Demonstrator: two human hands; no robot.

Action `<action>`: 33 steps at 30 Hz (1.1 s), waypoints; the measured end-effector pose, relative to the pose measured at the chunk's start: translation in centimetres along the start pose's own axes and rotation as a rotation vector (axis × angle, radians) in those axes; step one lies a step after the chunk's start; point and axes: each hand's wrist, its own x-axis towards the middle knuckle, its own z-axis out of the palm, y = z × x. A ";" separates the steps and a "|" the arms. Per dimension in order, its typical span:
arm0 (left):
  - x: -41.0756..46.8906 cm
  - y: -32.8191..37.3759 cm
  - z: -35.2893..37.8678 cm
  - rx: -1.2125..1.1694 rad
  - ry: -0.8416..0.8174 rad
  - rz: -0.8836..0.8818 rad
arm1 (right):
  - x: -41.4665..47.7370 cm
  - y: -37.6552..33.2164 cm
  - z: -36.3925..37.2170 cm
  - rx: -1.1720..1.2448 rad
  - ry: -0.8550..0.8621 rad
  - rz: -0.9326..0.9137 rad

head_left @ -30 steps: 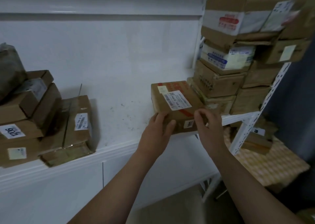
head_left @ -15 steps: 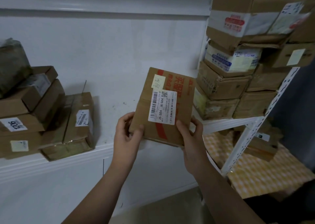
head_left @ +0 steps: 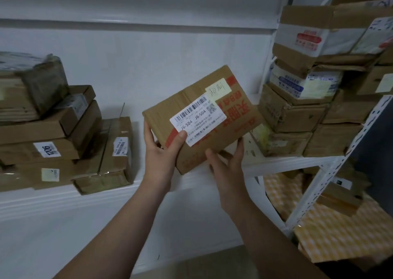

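A brown cardboard parcel (head_left: 191, 100) with red print, a white barcode label and a yellow note is held up in front of the white wall, tilted with its labelled face toward me. My left hand (head_left: 161, 151) grips its lower left corner, thumb lying on the label's edge. My right hand (head_left: 228, 164) holds the lower right edge from underneath, fingers curled behind the box.
A pile of cardboard boxes (head_left: 53, 142) sits on the white ledge (head_left: 85, 195) at left. More stacked parcels (head_left: 314, 100) fill the white metal shelf (head_left: 285, 161) at right. Below it lies a yellow checked surface (head_left: 340, 232) with small boxes.
The parcel was lifted off the ledge, raised, and turned from upright to slanting clockwise. Both hands shifted their hold along its lower edge.
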 end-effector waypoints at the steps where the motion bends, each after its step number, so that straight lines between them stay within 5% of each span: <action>1: 0.6 0.3 -0.6 0.034 -0.023 0.029 | 0.4 -0.4 -0.5 -0.040 0.050 -0.027; 5: 2.2 1.1 -3.0 0.131 -0.126 0.090 | 2.0 -2.3 -3.2 -0.254 0.203 -0.168; 10: 2.4 0.8 -4.0 0.185 -0.212 0.060 | 1.9 -2.8 -4.1 -0.295 -0.012 -0.219; 33: -2.1 0.0 -1.4 0.299 -0.157 0.102 | -1.8 -2.0 -7.3 -0.226 0.049 -0.213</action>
